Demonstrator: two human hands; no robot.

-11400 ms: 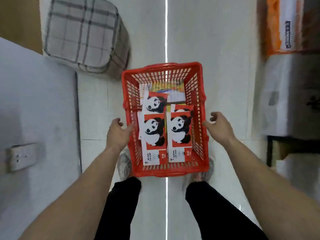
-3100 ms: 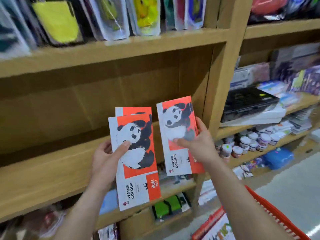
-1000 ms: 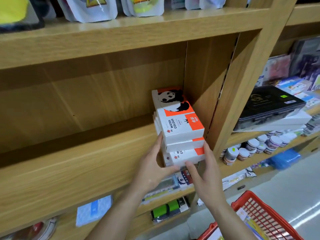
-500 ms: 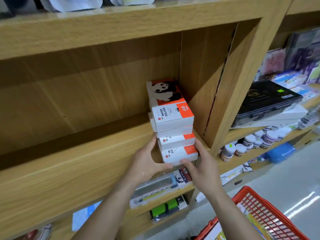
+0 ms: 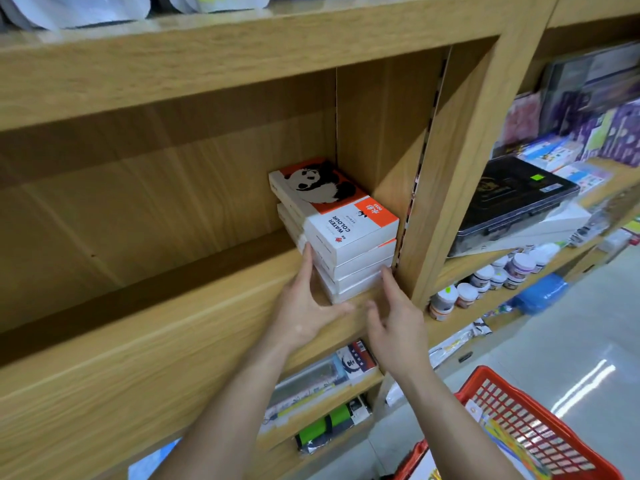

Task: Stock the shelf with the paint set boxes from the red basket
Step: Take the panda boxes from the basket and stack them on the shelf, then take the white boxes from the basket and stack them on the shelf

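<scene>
Several white and orange panda paint set boxes [image 5: 337, 216] lie stacked flat on the wooden shelf [image 5: 145, 327], tight against its right side panel. My left hand [image 5: 304, 303] has its fingers spread, fingertips touching the stack's left side. My right hand [image 5: 393, 317] is open just in front of the stack's right front corner, fingertip at the lowest box. Neither hand holds a box. The red basket [image 5: 526, 427] shows at the bottom right, with colourful packaging inside.
The shelf bay left of the stack is bare wood. Pouches hang above the upper board [image 5: 207, 46]. To the right are a black case [image 5: 512, 199] and small paint jars [image 5: 491, 275]. Lower shelves hold flat packs [image 5: 322, 379].
The stack has slid further back and right against the side panel. Both hands have let go of its front and opened.
</scene>
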